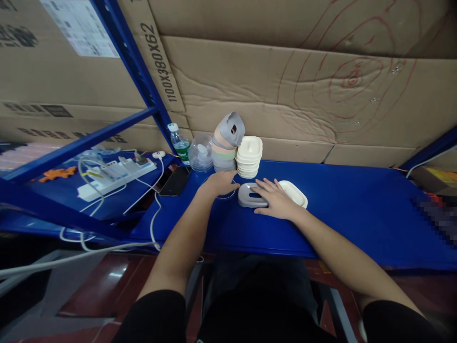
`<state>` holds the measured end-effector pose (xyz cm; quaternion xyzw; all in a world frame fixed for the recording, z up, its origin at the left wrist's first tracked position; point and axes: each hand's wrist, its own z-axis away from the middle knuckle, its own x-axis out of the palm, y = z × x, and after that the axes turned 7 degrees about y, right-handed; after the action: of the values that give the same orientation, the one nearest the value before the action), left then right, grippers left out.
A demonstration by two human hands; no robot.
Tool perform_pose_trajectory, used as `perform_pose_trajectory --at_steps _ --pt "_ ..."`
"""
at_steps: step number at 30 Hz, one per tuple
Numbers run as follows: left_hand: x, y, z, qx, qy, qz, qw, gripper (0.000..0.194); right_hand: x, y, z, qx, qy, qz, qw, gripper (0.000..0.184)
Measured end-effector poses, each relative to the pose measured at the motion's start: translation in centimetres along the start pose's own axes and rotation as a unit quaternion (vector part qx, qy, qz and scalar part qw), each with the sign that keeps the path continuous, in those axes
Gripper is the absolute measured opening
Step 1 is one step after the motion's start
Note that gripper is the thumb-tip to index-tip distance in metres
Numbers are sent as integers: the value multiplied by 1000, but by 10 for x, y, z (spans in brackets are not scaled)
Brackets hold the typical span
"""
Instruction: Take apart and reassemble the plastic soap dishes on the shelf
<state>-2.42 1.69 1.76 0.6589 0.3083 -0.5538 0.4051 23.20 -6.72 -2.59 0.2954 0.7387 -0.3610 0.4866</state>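
Observation:
My right hand lies with fingers spread, its fingertips on a grey rounded plastic cover with a dark slot in its top. Partly under that hand's far side is a cream oval tray. My left hand is just left of the grey cover, fingers stretched to the right and apparently holding nothing. Below it, a clear round lid lies on the blue table, partly hidden by the hand. Behind stand a stack of cream trays and a leaning stack of grey, peach and green sleeve-like pieces.
Clear round plastic lids are stacked by a green-labelled bottle. A dark phone lies left of them. Beyond the blue frame post sits a white power strip with cables. A cardboard wall closes the back of the blue table.

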Motion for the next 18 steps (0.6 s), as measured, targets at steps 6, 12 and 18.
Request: perform_pose_trajectory --at_steps 6,12,18 --pt "3 6 -3 44 58 48 996 61 -21 16 7 36 2 42 998 108" --pt "9 36 -1 106 37 74 991 78 -51 66 22 210 -43 104 971 114" --pt "12 47 0 111 -9 54 992 84 -51 102 26 229 -38 82 969 98"
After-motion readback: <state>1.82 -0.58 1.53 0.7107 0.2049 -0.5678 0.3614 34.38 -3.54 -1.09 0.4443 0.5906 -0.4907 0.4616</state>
